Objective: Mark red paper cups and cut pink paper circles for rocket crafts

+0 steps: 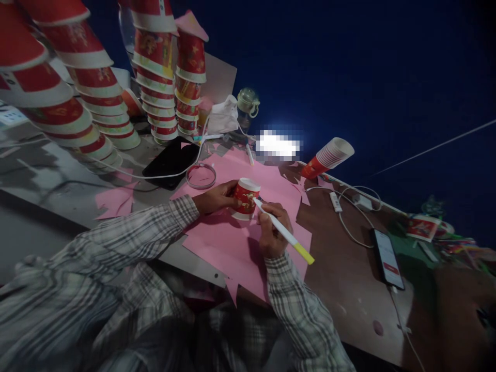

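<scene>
A red paper cup [245,200] with gold print is upside down above pink paper [225,243], its white base upward. My left hand [217,199] is closed round the cup's left side. In my right hand [274,230] is a white marker pen [281,227] with a yellow end, its tip at the cup's right side. Whether the tip touches the cup I cannot tell. The right fingers are wrapped round the pen's front part. Beneath both hands spreads the pink paper, with ragged cut edges.
Tall stacks of red cups [155,77] stand at the left. A black tablet-like device [170,163], a metal ring [200,176] and a white cable lie near them. Another cup stack [329,155] leans at the back right. On the right, a phone [387,258] is plugged into a cable.
</scene>
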`<state>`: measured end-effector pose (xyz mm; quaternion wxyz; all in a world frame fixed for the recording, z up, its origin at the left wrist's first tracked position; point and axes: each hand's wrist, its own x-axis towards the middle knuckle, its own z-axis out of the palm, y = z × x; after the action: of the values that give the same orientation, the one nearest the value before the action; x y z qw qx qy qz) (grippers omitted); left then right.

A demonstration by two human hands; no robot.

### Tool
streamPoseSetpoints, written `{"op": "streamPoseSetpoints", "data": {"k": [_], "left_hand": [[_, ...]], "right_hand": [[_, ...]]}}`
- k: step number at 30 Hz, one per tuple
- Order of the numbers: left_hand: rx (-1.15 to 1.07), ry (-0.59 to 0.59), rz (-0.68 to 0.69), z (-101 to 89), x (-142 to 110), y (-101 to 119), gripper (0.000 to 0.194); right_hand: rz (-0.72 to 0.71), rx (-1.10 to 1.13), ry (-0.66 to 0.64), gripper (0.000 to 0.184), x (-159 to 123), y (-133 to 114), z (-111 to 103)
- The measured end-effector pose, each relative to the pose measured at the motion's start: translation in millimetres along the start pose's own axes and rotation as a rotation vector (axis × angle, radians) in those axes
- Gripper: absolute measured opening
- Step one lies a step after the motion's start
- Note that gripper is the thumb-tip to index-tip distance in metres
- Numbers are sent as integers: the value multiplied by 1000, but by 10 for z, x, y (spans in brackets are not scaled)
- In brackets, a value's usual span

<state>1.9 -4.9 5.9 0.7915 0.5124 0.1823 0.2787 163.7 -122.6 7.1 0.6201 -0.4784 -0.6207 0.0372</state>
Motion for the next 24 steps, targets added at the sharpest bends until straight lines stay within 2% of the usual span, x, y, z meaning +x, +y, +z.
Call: {"op": "streamPoseSetpoints", "data": {"k": [4,10,16,24], "left_hand": [[11,-4,-15,17,-8,15,60],[6,26,8,13,-14,1,61],[-15,-25,0,39,-15,15,59],[-16,25,-4,-8,-1,-58,65]], "right_hand": [[-88,-40,43,11,35,-67,40],[28,-16,51,12,14,11,-3],[-92,-9,48,11,58,-64,37],[63,23,77,11,17,6,10]]}}
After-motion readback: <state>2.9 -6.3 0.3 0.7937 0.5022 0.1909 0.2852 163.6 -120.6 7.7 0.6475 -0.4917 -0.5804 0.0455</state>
